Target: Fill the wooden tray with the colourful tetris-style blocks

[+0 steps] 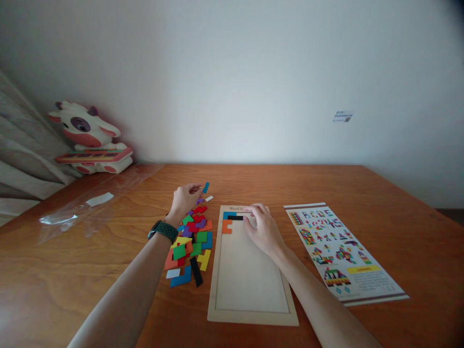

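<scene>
A cow-shaped toy keyboard (91,141) stands at the far left corner of the wooden table (380,193), against the pale wall. A clear plastic bag (90,203) with a white label lies flat in front of it. To the right lies a printed pattern sheet (344,251) of coloured figures. A small barcode sticker (342,116) sits on the wall
</scene>
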Demonstrator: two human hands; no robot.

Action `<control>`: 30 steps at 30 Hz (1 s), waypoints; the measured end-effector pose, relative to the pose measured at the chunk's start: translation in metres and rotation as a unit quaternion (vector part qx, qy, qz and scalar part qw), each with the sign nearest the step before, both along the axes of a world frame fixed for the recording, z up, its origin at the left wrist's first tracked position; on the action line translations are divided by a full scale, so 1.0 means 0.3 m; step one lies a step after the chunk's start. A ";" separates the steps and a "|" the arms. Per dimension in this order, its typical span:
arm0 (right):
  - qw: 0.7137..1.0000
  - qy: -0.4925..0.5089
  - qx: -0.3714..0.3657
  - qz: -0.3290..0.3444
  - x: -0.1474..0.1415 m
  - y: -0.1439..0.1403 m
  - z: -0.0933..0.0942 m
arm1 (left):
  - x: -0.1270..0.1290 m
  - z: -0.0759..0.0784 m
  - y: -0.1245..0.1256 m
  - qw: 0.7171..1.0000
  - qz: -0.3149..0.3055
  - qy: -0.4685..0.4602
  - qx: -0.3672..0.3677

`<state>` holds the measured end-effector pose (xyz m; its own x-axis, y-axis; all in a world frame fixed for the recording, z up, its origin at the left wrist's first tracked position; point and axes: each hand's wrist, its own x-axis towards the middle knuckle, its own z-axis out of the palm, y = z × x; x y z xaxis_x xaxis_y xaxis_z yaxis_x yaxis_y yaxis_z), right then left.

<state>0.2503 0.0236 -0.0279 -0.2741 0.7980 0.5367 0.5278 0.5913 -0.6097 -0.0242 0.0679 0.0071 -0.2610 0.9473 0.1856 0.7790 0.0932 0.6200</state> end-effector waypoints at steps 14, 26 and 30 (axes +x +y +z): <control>0.913 0.294 -0.259 0.113 -0.010 0.005 0.069 | 0.351 0.033 -0.238 0.870 -0.173 -0.461 -0.009; 0.899 0.305 -0.306 0.071 0.007 0.016 0.066 | 0.301 -0.026 -0.239 0.957 -0.177 -0.227 0.042; 0.928 0.262 -0.266 0.009 0.059 0.057 0.036 | 0.279 -0.041 -0.249 0.972 -0.216 0.031 0.090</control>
<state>0.2680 0.0408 -0.0170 -0.1025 0.9860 0.1311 0.0696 0.1386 -0.9879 0.0593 -0.0068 -0.0053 0.1697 0.9169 0.3613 0.7575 -0.3559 0.5474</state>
